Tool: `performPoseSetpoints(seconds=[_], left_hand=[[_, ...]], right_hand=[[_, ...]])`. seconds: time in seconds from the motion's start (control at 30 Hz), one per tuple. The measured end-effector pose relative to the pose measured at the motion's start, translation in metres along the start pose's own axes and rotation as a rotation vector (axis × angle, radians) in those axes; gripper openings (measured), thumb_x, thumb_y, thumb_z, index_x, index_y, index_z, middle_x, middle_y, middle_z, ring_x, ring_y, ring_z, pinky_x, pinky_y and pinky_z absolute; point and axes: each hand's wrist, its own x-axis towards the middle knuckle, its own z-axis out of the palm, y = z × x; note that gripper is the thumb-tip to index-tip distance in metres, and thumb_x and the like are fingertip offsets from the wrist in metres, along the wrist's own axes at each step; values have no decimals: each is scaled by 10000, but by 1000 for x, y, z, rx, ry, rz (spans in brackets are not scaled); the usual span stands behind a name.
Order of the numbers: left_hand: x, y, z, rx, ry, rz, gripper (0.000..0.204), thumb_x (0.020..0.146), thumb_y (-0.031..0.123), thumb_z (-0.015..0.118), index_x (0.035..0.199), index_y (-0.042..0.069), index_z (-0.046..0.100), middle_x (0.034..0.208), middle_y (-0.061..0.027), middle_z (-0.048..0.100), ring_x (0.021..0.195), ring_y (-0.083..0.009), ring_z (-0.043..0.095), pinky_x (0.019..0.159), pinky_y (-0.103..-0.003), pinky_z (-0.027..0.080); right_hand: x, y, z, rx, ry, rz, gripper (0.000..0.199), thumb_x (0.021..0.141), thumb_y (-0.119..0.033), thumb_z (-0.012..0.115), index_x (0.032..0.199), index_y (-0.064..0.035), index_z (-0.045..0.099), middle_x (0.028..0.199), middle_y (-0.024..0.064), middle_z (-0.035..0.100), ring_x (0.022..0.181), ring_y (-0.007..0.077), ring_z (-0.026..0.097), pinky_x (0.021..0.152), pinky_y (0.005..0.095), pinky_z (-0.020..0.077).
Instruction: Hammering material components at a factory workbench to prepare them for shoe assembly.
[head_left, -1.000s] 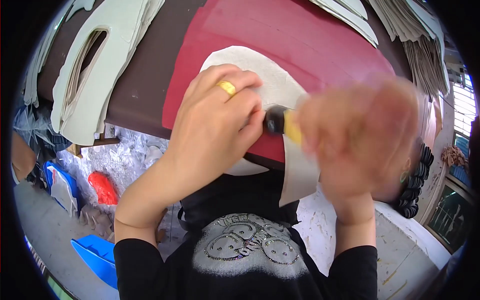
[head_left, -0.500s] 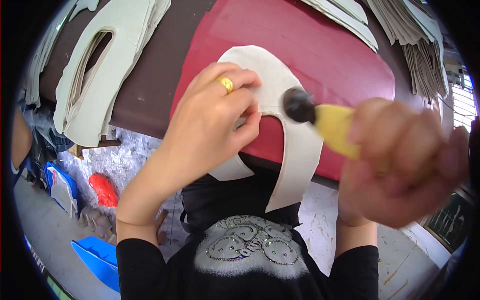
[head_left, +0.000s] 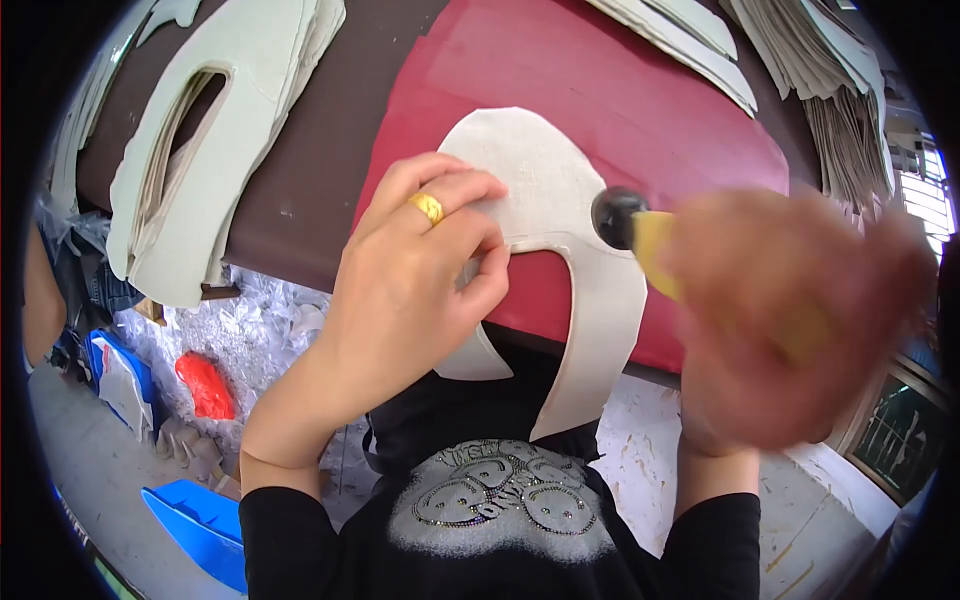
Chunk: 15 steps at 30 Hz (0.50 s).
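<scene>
An off-white, horseshoe-shaped piece of fabric-like sheet (head_left: 605, 300) lies on a smooth burgundy mat (head_left: 520, 50), its rounded end away from the person and its two legs reaching past the near table edge, over the lap. Its broad part has a fine, cloth-like grain; the legs look smoother. A thin raised line follows the inner curve, and the right leg narrows to a slanted point. The left leg is partly hidden by the left hand (head_left: 410, 260), which rests on the piece with bent fingers, a broad gold ring (head_left: 427, 208) on one. Thumb and forefinger come close together at the inner curve; I cannot tell whether they pinch the edge.

The right hand (head_left: 790, 310), blurred, is closed around the yellow handle of a hammer with a rounded, glossy black head (head_left: 620, 218). The head is at the piece's right outer edge; whether it touches is unclear.

The mat covers part of a dull brown tabletop (head_left: 290, 205). To the left lies a layered stack of pale pieces with a long slot (head_left: 255, 65); at the upper right, a stack of narrow off-white pieces (head_left: 680, 45). Below are crinkled clear plastic (head_left: 260, 310), a shiny red plastic bundle (head_left: 205, 385) and a blue plastic bin (head_left: 195, 525).
</scene>
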Motion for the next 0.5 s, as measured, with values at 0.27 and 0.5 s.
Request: performPoseSetpoints(seconds=[0.27,0.5], left_hand=[[-15,3,-7,99,21,-21,137,660,-33,689,744,41,609,1030,-55,651,1024,-251,574,830,-321,492],[-19,-1,4,52,100,-85,143,657,-41,689,741,42,609,1029,-57,651,1005,-249,583,830,-322,494]], right_hand=[[2,1,9,23,28,45,212,954,-33,395,1134,-111,475,607,-36,412,485,104,400,524,285,440],[1,9,10,-41,-8,-38,199,990,-85,336,1136,-97,470,583,-34,394,484,106,414,502,278,431]])
